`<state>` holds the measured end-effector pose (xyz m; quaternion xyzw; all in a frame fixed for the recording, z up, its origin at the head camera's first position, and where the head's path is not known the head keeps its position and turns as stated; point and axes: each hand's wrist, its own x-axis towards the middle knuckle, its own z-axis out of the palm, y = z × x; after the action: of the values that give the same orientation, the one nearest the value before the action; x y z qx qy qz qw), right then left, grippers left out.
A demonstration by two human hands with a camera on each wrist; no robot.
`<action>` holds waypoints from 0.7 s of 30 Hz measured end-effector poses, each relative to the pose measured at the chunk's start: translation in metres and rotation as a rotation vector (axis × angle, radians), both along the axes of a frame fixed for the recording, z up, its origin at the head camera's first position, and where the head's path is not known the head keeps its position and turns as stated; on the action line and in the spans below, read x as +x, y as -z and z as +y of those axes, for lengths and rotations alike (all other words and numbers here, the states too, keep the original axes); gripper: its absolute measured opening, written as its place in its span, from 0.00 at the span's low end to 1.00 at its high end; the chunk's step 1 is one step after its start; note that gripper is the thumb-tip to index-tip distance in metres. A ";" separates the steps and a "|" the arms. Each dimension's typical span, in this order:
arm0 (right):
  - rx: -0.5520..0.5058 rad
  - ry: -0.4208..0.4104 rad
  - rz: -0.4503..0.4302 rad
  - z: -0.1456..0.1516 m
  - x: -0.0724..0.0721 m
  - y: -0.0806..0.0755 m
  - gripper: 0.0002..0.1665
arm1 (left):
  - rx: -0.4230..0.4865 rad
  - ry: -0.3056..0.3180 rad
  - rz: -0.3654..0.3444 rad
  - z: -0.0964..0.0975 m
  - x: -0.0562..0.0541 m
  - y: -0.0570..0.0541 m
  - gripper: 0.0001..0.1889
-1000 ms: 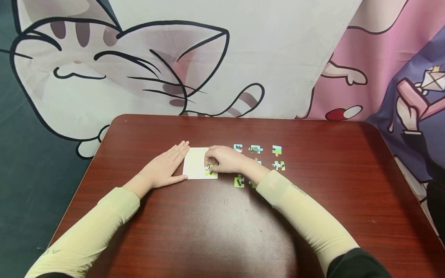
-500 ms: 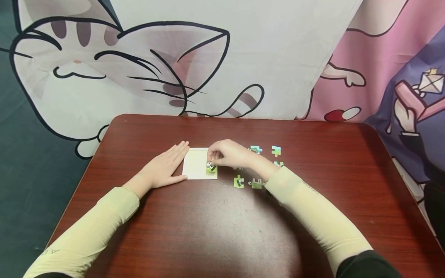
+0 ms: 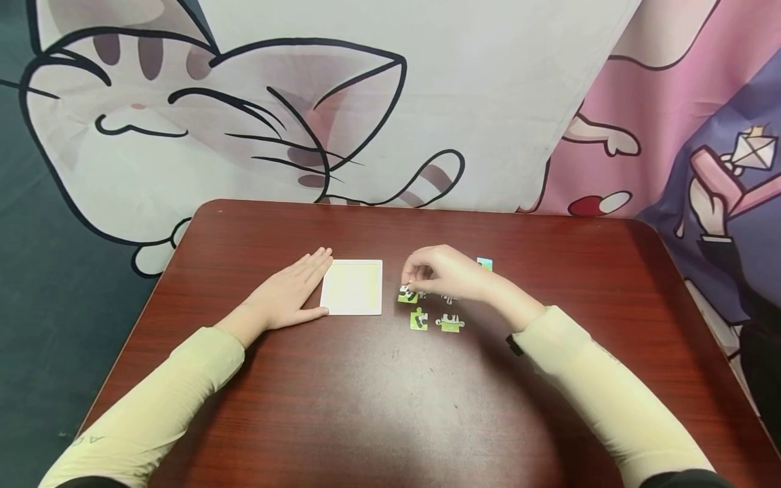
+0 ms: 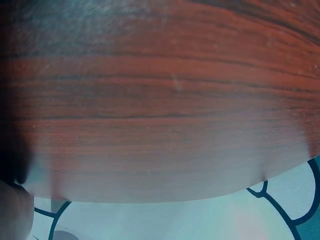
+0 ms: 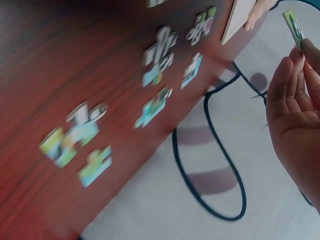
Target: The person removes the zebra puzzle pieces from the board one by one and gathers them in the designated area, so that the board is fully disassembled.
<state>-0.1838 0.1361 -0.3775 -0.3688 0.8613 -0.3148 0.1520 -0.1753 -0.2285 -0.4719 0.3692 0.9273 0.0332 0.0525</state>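
Observation:
My left hand [image 3: 282, 291] lies flat with straight fingers along the left edge of a square white puzzle board [image 3: 351, 287] with a pale yellow inside. Only a sliver of that hand [image 4: 15, 212] enters the left wrist view. Just right of the board, my right hand [image 3: 448, 272] pinches a green, black and white jigsaw piece [image 3: 407, 294] between thumb and fingers. In the right wrist view the held piece [image 5: 293, 27] is lifted and tilted. Below this hand lie two more jigsaw pieces, one on the left [image 3: 419, 320] and one on the right [image 3: 450, 324].
Beyond the right wrist a blue and green piece [image 3: 485, 263] shows. Several loose pieces, such as a blue-green one [image 5: 152, 109], spread over the brown wooden table [image 3: 390, 407]; the right hand and forearm hide some from the head view. A cat-print cloth [image 3: 488, 102] hangs behind the table.
My right hand has moved right, carrying the pinched jigsaw piece from over the board to the loose pieces. The board now shows bare. My left hand has stayed put.

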 end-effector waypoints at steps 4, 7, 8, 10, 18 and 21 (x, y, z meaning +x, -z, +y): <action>-0.004 0.024 0.014 0.022 0.009 0.000 0.07 | 0.002 -0.002 -0.003 0.000 0.000 0.000 0.54; 0.006 0.046 0.028 0.041 0.014 0.001 0.08 | 0.002 -0.003 -0.003 0.000 0.000 0.001 0.54; 0.012 0.054 0.032 0.047 0.015 0.003 0.08 | 0.002 -0.003 -0.004 0.000 0.000 0.001 0.54; 0.021 0.064 0.043 0.060 0.019 0.005 0.08 | 0.000 -0.005 -0.005 0.001 0.000 0.000 0.54; 0.048 0.117 0.062 0.101 0.033 0.018 0.11 | 0.007 -0.007 -0.018 0.001 0.000 -0.001 0.54; 0.067 0.121 0.068 0.110 0.038 0.021 0.12 | 0.007 -0.010 -0.021 0.001 0.000 -0.001 0.54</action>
<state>-0.1457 0.2466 -0.3988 -0.3213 0.8967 -0.2818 0.1154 -0.1753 -0.2275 -0.4711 0.3645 0.9283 0.0407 0.0607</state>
